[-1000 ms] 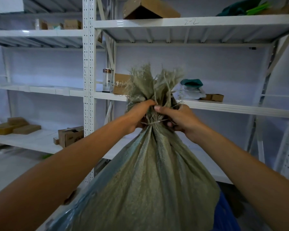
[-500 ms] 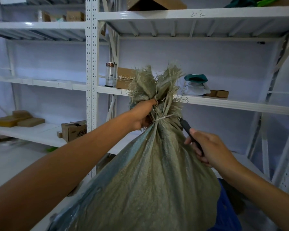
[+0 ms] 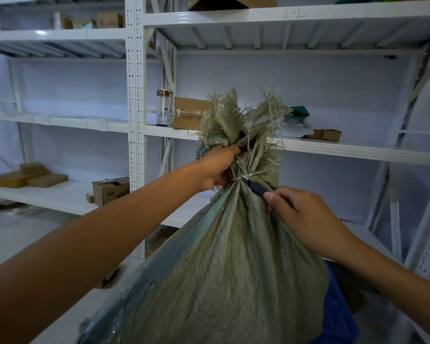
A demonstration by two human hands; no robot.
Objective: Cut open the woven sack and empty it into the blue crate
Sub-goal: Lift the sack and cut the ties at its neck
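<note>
Gripping the sack (image 3: 229, 269) by its bunched neck: our left hand (image 3: 217, 170) is clenched tight around the gather, just above the tie (image 3: 252, 174). Right hand (image 3: 305, 214) is closed round a dark cutter (image 3: 256, 186), tip touching the tie. Sack stands in the middle, crate (image 3: 338, 311) just behind it, low right. Cloth looks soft, slack and likely heavy, so we'd hold the neck, not the frayed top.
</note>
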